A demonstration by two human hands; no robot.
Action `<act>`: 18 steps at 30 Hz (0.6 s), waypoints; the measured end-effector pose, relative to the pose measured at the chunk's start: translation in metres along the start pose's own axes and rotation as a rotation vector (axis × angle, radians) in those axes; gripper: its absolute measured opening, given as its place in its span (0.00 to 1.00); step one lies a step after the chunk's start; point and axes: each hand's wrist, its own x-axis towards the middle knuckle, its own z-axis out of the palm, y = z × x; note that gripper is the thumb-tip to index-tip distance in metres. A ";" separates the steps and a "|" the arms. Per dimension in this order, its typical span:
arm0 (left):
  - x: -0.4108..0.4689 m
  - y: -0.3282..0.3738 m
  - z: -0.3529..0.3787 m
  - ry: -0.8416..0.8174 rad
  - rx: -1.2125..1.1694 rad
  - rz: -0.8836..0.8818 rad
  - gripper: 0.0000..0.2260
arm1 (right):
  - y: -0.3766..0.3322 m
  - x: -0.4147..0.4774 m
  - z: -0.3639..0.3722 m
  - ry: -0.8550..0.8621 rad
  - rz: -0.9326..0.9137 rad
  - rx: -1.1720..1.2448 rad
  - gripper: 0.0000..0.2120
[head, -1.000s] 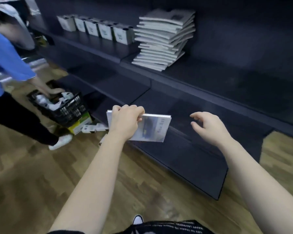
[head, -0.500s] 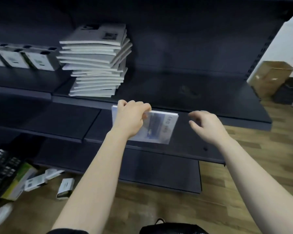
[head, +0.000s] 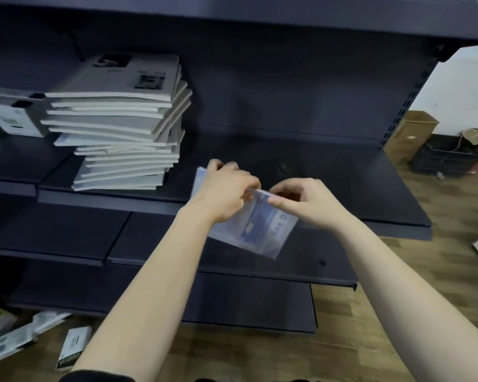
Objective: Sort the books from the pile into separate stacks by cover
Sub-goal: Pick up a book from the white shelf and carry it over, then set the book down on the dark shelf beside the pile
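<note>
now the left hand (head: 226, 194) grips the pale book (head: 260, 232) by its top edge, right hand (head: 308, 205) pinching that edge beside it; book stack (head: 122, 128) sits up-left of both.

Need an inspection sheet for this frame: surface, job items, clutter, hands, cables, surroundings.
Surface: dark metal shelf, with more tiers below it.
Job's things: leaning stack of pale books on the shelf's left; one blue-covered book held tilted at the shelf's front edge.
Clutter: small white boxes left of the stack; loose packets on the floor under the shelving.
Grippers: left hand grips the book's top edge; right hand pinches the same edge.
Cables: possibly a thin cord above the black crate, too blurred to be sure.
Surroundings: wooden floor; cardboard box by a white wall.
</note>
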 end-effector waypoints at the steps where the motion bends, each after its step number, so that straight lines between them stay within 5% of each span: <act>1: 0.003 -0.003 -0.001 0.003 0.004 0.016 0.08 | -0.002 0.005 0.002 -0.009 -0.006 -0.023 0.10; 6: 0.016 -0.014 -0.005 0.042 0.045 0.075 0.08 | -0.007 0.019 0.015 0.037 0.018 -0.044 0.05; 9: 0.015 -0.021 -0.004 0.232 -0.015 0.064 0.16 | -0.006 0.022 0.022 0.141 0.074 0.002 0.04; 14: 0.002 -0.034 0.011 0.569 -0.315 -0.287 0.34 | 0.001 0.021 0.037 0.340 0.211 0.223 0.05; 18: -0.005 -0.032 0.021 0.479 -0.656 -0.474 0.42 | -0.001 0.021 0.047 0.505 0.311 0.584 0.05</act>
